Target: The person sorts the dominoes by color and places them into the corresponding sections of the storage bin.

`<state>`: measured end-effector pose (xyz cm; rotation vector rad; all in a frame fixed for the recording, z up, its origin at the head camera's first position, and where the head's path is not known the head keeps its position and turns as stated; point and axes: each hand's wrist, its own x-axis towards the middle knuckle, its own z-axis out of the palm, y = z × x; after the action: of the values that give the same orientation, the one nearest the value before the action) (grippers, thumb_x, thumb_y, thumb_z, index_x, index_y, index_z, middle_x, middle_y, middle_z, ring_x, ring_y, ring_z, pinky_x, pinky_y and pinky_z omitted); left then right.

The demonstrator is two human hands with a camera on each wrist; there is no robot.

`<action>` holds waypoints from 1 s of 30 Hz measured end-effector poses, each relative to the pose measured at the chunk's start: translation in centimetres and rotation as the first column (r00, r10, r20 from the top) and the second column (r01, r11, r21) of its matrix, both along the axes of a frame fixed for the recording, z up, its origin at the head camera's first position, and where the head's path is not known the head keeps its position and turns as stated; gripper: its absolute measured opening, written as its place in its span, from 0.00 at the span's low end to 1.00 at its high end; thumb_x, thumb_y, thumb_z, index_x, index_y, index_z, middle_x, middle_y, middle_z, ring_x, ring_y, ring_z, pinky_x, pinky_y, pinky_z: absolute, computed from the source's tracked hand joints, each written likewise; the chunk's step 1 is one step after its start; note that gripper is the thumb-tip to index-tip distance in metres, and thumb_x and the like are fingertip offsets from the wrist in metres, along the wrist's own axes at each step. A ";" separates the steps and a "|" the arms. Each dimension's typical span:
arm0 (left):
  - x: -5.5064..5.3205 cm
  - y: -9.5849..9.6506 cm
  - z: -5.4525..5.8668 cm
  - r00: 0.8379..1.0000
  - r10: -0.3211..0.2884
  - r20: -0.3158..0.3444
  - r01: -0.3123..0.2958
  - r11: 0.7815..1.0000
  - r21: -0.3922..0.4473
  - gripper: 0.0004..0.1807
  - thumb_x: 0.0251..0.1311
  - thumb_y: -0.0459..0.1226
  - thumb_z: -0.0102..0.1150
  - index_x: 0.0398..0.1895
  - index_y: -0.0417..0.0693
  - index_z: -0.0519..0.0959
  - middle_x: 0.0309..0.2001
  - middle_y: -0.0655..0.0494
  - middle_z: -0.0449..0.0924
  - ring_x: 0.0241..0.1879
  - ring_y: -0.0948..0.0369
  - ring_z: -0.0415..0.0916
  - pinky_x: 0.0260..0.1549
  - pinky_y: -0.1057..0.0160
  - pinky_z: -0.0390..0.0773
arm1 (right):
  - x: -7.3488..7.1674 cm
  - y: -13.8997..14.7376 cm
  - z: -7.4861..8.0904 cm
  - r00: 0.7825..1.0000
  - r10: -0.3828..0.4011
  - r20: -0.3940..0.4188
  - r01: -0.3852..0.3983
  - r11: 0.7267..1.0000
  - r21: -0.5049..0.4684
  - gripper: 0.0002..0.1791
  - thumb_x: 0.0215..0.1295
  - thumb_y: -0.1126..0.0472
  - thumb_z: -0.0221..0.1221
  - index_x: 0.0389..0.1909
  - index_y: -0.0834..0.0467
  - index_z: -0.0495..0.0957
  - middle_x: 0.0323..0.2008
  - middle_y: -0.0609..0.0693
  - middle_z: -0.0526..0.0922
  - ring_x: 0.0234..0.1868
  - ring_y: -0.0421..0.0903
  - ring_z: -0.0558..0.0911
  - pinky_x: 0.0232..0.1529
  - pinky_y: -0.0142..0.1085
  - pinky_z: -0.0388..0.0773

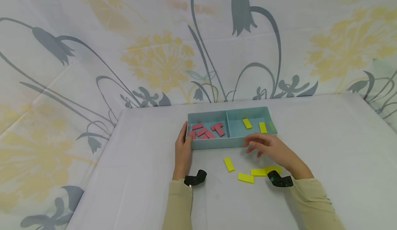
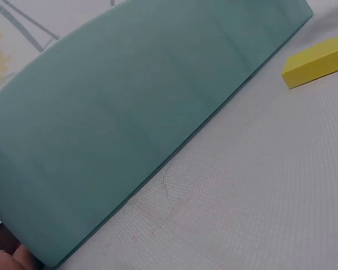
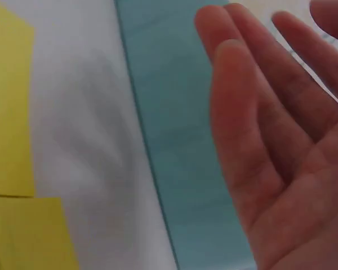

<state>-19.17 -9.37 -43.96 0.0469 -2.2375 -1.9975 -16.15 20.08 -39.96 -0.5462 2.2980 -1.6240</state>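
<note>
A pale blue two-compartment box [image 1: 217, 143] sits on the white cloth. My left hand [image 1: 183, 156] holds its left end, thumb at the near left corner and fingers along the outer side. Several pink blocks [image 1: 202, 131] lie in the left compartment, and two yellow blocks [image 1: 247, 123] in the right one. Just over the near wall of the right compartment, my right hand [image 1: 273, 149] hovers with relaxed fingers and holds nothing. In the right wrist view its thumb [image 3: 236, 118] and fingers show with no block between them.
Several yellow blocks lie on the cloth before the box: one by itself [image 1: 228, 164], another [image 1: 246, 178] nearer to me, and others [image 1: 258, 172] below the right hand. A flower-patterned cloth [image 1: 161, 64] rises behind and to the left.
</note>
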 end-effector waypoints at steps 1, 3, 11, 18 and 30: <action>0.0 0.0 -0.1 1.000 0.001 -0.006 -0.001 1.000 0.000 0.28 0.61 0.37 0.38 0.65 0.69 0.57 0.62 0.75 0.55 0.62 0.74 0.49 0.60 0.62 0.52 | 0.0 -0.2 -0.1 1.000 0.024 0.009 -0.024 0.999 0.021 0.18 0.65 0.53 0.50 0.52 0.56 0.71 0.44 0.53 0.78 0.41 0.51 0.78 0.34 0.42 0.76; 0.0 0.0 -0.1 1.000 0.007 -0.010 -0.007 1.000 0.001 0.28 0.61 0.36 0.38 0.65 0.68 0.57 0.62 0.75 0.56 0.62 0.74 0.50 0.60 0.63 0.52 | 0.0 -0.8 -0.5 0.997 0.068 0.027 -0.070 0.994 0.084 0.18 0.64 0.52 0.50 0.52 0.56 0.71 0.43 0.52 0.78 0.40 0.51 0.78 0.35 0.41 0.76; 0.1 0.0 -0.1 1.000 0.013 0.000 -0.013 1.000 0.002 0.28 0.60 0.36 0.38 0.65 0.66 0.58 0.62 0.75 0.56 0.62 0.74 0.50 0.60 0.63 0.53 | 0.7 -3.1 -1.1 0.992 0.113 0.049 -0.122 0.946 0.300 0.19 0.61 0.50 0.53 0.52 0.51 0.71 0.40 0.43 0.77 0.40 0.41 0.76 0.42 0.38 0.72; 0.3 0.1 0.6 1.000 0.006 0.015 -0.006 1.000 0.001 0.28 0.60 0.35 0.38 0.66 0.63 0.57 0.62 0.75 0.56 0.62 0.74 0.49 0.60 0.64 0.52 | 1.1 -5.0 -1.2 0.996 0.089 -0.009 -0.077 0.911 0.404 0.18 0.59 0.51 0.56 0.50 0.51 0.72 0.32 0.40 0.74 0.33 0.40 0.72 0.36 0.36 0.70; 0.0 0.1 -0.1 1.000 0.020 0.005 -0.019 0.999 -0.029 0.27 0.62 0.38 0.38 0.63 0.73 0.57 0.62 0.76 0.56 0.62 0.74 0.49 0.60 0.61 0.53 | 2.3 -8.9 -1.4 0.976 -0.003 -0.218 0.137 0.783 0.606 0.27 0.51 0.49 0.63 0.49 0.57 0.71 0.19 0.41 0.66 0.21 0.37 0.66 0.23 0.32 0.64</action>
<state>-19.15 -9.31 -44.03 0.0709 -2.2602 -1.9569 -13.86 11.13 -41.39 -0.4780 2.8287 -0.7529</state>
